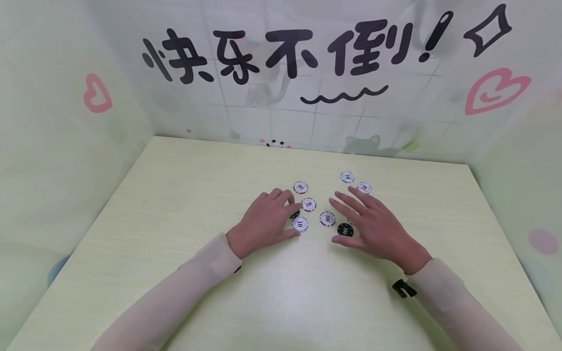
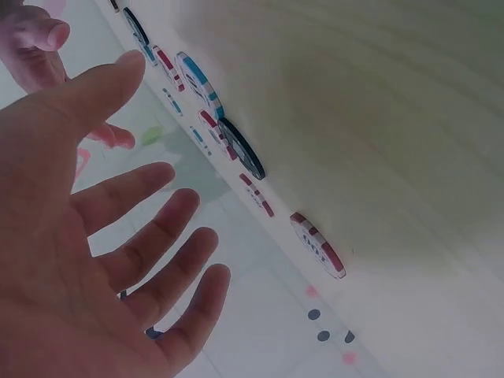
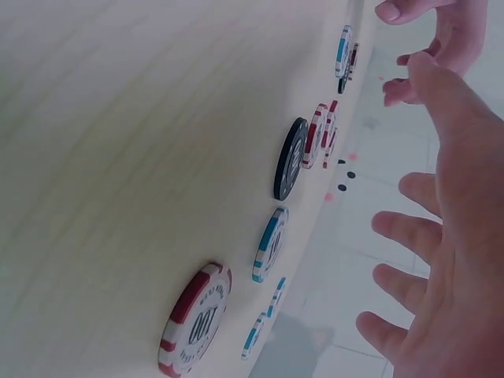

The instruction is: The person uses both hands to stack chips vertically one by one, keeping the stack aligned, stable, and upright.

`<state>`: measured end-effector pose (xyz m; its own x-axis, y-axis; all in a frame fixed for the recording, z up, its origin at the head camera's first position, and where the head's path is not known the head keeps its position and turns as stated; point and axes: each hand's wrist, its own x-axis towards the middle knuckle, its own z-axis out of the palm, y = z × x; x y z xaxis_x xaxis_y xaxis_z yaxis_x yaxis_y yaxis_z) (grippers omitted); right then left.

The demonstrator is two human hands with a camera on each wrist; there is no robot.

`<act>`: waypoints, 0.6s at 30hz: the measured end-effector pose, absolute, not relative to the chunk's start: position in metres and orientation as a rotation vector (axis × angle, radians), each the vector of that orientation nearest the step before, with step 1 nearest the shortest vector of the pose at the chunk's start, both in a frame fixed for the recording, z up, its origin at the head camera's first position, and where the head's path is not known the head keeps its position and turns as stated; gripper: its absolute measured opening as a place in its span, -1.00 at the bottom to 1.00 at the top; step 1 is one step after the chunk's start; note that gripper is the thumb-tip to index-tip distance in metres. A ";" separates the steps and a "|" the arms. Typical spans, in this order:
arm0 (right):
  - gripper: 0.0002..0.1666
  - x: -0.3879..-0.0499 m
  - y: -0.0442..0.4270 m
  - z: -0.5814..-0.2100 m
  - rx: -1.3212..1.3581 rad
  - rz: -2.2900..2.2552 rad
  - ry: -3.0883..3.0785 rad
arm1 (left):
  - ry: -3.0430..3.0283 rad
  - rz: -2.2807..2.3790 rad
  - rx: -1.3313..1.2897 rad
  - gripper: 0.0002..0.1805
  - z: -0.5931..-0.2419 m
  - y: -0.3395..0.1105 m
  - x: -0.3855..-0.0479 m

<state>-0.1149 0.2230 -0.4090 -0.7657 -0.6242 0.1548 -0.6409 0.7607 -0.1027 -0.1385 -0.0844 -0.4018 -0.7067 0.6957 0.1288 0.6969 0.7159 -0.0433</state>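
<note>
With the head view as the clock face, the person's left hand (image 1: pixel 267 220) hovered with fingers parted and lightly bent, holding nothing. A round black plastic chip (image 1: pixel 294 214) lay at its 3 o'clock, largely covered by the fingers; a white-and-blue "10" chip (image 1: pixel 300 224) lay just below that, and two white-and-red chips (image 1: pixel 309 204) stood out between 1 and 3 o'clock. The right hand (image 1: pixel 378 228) was spread wide, gripping nothing. At its 9 o'clock lay a black "100" chip (image 1: pixel 345 230) near the thumb and a red-edged "100" chip (image 1: pixel 327 218) beyond; two blue-edged chips (image 1: pixel 347 177) lay towards 11 o'clock. Another blue-edged chip (image 3: pixel 270 245) was nearly hidden by its fingers overhead, and a red-and-white chip (image 3: pixel 196 321) showed only in the right wrist view.
</note>
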 end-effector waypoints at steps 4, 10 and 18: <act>0.01 -0.118 0.218 -0.408 1.033 0.214 -2.862 | -2.798 0.014 -1.162 -0.38 -0.403 -0.080 -0.141; -0.14 -0.125 0.210 -0.409 1.062 0.219 -2.849 | -2.823 0.016 -1.198 -0.51 -0.407 -0.076 -0.144; -0.28 -0.130 0.199 -0.410 1.114 0.157 -2.809 | -2.837 0.046 -1.210 -0.62 -0.409 -0.072 -0.148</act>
